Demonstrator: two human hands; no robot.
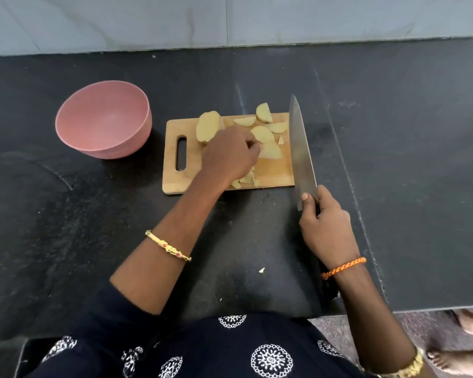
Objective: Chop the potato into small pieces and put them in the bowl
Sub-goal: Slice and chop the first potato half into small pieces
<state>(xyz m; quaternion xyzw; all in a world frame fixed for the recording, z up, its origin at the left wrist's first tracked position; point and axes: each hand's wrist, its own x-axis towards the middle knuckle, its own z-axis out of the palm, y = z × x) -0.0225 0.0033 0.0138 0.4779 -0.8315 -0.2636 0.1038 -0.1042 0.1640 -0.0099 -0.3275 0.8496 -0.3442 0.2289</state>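
Left hand (230, 155): fingers curled on a potato (269, 151) slice, mid-board (273, 173).
Right hand (325, 225): grasping knife (301, 148) at board's 3 o'clock.
Bowl (104, 118): 9 o'clock, no pieces visible inside.
Risk: blade nicks curled fingers; wedge at 12 o'clock edge could roll off.

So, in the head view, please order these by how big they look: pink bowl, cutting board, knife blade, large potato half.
1. Cutting board
2. Pink bowl, close to the board in apparent size, so their order is unsure
3. Knife blade
4. Large potato half

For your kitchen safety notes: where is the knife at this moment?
In the head view, the knife lies along the cutting board's right edge, tip pointing away, its handle in the right hand.
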